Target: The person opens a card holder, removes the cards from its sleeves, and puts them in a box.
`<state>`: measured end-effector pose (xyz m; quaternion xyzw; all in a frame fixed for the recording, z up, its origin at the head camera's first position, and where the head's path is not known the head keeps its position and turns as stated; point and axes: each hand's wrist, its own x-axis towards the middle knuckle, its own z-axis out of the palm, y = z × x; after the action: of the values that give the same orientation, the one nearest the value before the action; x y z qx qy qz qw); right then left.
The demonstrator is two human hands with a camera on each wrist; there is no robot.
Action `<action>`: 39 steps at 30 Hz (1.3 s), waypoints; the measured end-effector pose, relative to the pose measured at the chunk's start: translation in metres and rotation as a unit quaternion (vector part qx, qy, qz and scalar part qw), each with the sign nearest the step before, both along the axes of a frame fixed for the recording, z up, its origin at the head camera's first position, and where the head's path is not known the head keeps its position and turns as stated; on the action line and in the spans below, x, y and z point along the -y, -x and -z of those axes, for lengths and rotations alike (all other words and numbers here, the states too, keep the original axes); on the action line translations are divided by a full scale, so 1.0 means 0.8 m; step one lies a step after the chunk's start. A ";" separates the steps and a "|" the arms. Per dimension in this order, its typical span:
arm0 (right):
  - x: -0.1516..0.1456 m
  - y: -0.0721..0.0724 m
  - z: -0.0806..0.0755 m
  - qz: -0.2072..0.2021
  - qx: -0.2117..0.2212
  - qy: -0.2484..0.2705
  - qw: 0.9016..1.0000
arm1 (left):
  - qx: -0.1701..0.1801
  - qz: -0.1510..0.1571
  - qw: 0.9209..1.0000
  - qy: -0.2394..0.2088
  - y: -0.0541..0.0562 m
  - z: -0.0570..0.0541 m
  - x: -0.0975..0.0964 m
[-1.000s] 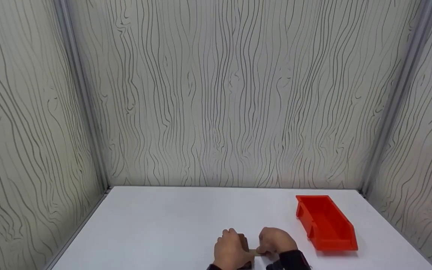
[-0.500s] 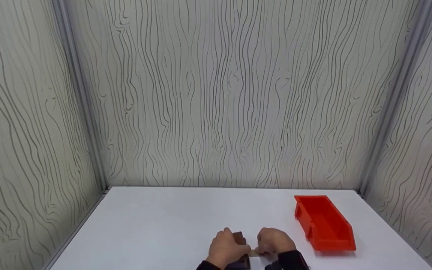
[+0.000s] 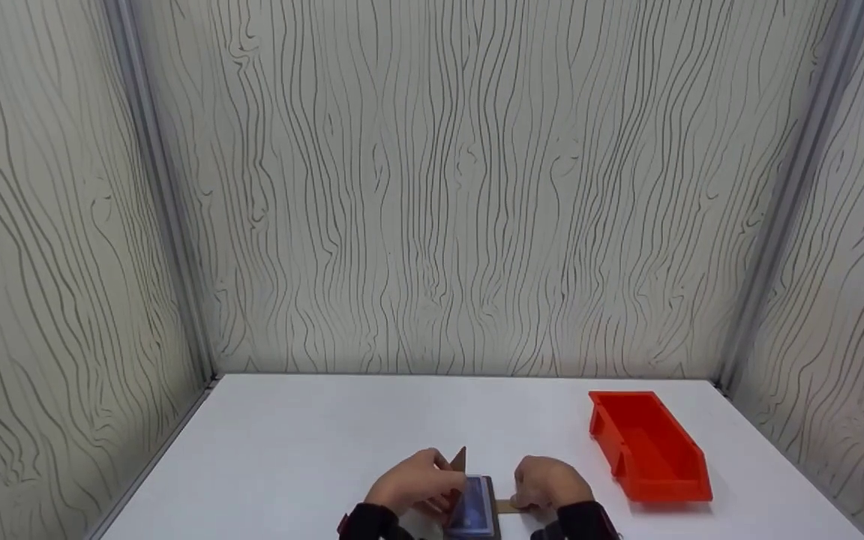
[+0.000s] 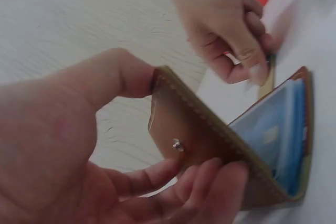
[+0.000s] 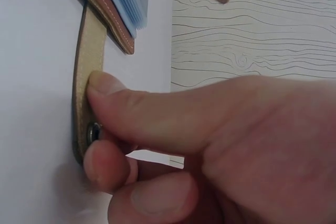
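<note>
A brown leather card holder (image 3: pixel 475 510) lies on the white table, its cover (image 4: pixel 197 121) raised at an angle. Clear bluish plastic card sleeves (image 4: pixel 273 129) show inside it. My left hand (image 3: pixel 415 481) grips the cover, thumb on its edge and fingers against the face with the metal snap stud (image 4: pixel 178 145). To the right, my right hand (image 3: pixel 552 482) pinches the tan strap (image 5: pixel 90 51) that sticks out from the holder's side. A metal snap (image 5: pixel 94 131) sits near the strap's end, by the fingertips. The palm side of the right hand is partly hidden in the head view.
A red plastic bin (image 3: pixel 661 489) stands on the table's right side, beyond my right hand. The white tabletop (image 3: pixel 312 442) extends to the left and back. Wood-grain patterned walls (image 3: pixel 432 225) enclose it behind and at both sides.
My left hand has moved left and lifted the card holder's cover, so the plastic sleeves now show. My right hand has stayed at the strap.
</note>
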<state>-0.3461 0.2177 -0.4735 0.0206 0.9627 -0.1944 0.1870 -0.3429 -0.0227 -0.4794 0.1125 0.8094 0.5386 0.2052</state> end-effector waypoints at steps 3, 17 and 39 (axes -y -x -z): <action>-0.001 0.001 0.001 0.001 -0.001 -0.002 1.000 | 0.006 0.014 1.000 -0.013 0.003 -0.003 0.014; -0.001 0.003 0.006 0.018 0.010 0.003 1.000 | -0.028 -0.058 0.998 0.024 0.022 0.013 0.058; -0.002 -0.003 0.004 0.031 0.011 0.029 0.999 | -0.085 -0.108 0.977 0.164 0.017 0.024 0.057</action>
<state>-0.3440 0.2192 -0.4765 0.0475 0.9533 -0.2279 0.1922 -0.3569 -0.0680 -0.4986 0.0349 0.9087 0.4057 0.0916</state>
